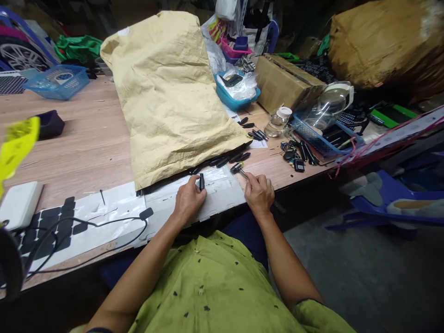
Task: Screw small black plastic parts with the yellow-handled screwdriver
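Near the table's front edge, my left hand (189,199) pinches a small black elongated piece (201,181), standing roughly upright over a white sheet-covered board (222,189). To its right, my right hand (259,194) is wrapped around the handle of a small hammer (237,168). The hammer's metal head is just above or on the board's far right corner; I cannot tell if it touches. Several similar black pieces (222,162) lie behind the board, along the lower edge of a large cream bag (173,92).
A black cable (104,224) loops across the left front, by a white box-shaped device (21,203). At right stand a glass jar (277,122), a blue basket (326,138) and keys (289,151). A cardboard box (286,81) and teal basin (237,97) stand behind.
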Motion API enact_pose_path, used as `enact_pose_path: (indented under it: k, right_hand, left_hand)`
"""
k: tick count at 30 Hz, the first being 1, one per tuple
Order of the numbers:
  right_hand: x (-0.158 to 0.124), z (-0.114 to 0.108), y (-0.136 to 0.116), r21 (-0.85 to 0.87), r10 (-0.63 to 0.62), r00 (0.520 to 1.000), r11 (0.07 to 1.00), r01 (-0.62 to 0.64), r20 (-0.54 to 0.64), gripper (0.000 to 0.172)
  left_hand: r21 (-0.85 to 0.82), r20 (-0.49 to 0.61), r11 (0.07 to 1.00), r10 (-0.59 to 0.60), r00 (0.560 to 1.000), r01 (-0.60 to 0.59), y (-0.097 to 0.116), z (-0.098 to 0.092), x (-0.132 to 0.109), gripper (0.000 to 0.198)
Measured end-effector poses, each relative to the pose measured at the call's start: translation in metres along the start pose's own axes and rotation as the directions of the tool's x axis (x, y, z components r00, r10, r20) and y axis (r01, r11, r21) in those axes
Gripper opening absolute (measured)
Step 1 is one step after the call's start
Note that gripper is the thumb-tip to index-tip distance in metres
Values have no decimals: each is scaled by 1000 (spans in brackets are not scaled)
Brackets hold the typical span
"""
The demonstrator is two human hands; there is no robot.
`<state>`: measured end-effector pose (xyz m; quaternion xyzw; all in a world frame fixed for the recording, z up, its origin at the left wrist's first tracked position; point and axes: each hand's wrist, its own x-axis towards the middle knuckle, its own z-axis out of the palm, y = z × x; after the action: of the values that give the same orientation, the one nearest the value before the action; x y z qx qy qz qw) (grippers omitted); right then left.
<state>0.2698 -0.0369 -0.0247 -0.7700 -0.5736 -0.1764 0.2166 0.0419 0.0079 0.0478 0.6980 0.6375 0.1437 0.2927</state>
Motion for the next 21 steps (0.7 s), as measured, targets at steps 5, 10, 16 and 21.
enact_pose_path:
  k: [5,10,16,21]
  right_hand:
    - [0,0,1,-6,2,1000,1000,-2,3,32]
    - [1,-1,1,36,9,1000,999,-9,4,32]
    - [2,-2,2,75,18,999,997,-20,36,33]
    - [2,-2,2,81,30,999,996,-31,19,33]
  left_hand:
    - [8,50,998,56,997,-57,-11,-3,-13,43]
    - [253,-12,899,372,928,-357,-21,-7,6,59]
    - [296,75,797,530,845,-526,-29,-10,20,36]
    - [201,54,869,452,890,-453,-44,-11,9,28]
